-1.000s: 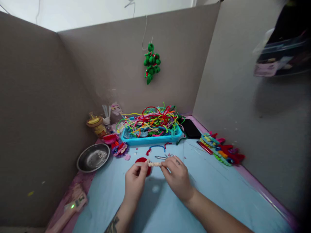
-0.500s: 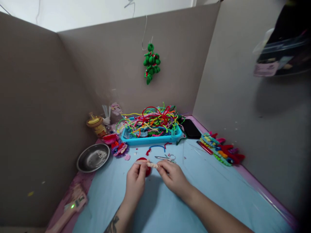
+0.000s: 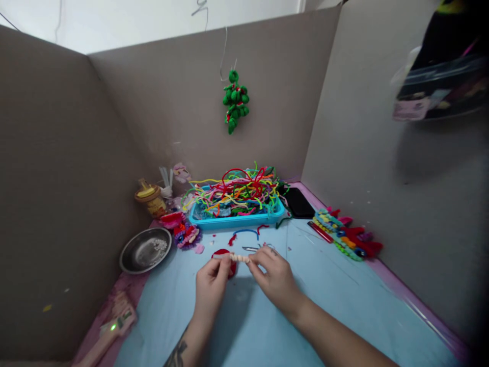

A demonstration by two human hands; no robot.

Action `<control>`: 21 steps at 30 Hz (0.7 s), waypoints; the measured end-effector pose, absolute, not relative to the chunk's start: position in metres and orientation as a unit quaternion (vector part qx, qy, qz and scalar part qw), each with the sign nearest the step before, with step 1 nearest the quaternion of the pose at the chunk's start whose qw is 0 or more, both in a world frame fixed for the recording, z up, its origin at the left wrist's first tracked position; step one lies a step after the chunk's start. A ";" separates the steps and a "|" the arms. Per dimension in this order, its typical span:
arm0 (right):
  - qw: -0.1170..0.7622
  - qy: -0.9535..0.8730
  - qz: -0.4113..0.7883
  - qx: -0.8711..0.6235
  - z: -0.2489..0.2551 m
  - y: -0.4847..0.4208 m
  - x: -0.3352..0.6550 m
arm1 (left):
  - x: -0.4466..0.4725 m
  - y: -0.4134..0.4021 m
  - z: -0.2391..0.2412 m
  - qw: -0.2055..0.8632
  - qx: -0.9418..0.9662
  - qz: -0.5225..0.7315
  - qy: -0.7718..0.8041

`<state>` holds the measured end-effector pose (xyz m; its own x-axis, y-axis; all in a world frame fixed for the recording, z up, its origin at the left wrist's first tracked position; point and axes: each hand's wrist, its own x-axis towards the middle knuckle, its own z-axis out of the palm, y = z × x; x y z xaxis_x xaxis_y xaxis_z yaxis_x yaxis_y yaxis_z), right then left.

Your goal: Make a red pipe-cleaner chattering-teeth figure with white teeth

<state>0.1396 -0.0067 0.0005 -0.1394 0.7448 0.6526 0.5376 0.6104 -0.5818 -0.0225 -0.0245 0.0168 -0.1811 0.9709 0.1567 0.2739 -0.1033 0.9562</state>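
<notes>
A short cream-coloured curly strip [image 3: 240,258], which looks crocheted, is stretched level between my two hands above the blue cloth. My left hand [image 3: 212,284] pinches its left end between thumb and fingers. At the other end, my right hand [image 3: 275,275] has thumb and fingertips closed on the strip. A round red piece [image 3: 220,252] lies behind my left fingers and is partly covered by them. Just beyond my right hand are small scissors [image 3: 250,249], their handles mostly hidden by the fingers.
A blue tray [image 3: 237,221] heaped with colourful yarn scraps stands at the back. To the left are a metal bowl [image 3: 132,257], a crocheted flower-like piece [image 3: 187,235] and a pink glue gun [image 3: 103,341]. A black phone [image 3: 300,203] and crocheted fish-like pieces [image 3: 344,237] lie right.
My right fingers have lifted slightly and now cover more of the scissors. The strip looks a little straighter. The whole view has shifted slightly.
</notes>
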 end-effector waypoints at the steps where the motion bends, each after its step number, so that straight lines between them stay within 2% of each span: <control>1: 0.495 -0.749 0.093 -0.430 0.001 -0.007 0.140 | -0.022 -0.025 0.017 0.336 0.544 0.506 0.579; 14: 0.504 -0.762 0.036 -0.405 0.001 -0.007 0.141 | -0.018 -0.024 0.022 0.390 0.539 0.499 0.555; 21: 0.488 -0.763 0.108 -0.410 0.000 -0.008 0.139 | -0.018 -0.025 0.017 0.391 0.545 0.513 0.535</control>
<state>0.1393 -0.0083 0.0001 -0.1869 0.7307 0.6566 0.5207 0.6405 -0.5646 -0.0182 -0.0253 0.0173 -0.0998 0.9849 0.1412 0.1830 -0.1213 0.9756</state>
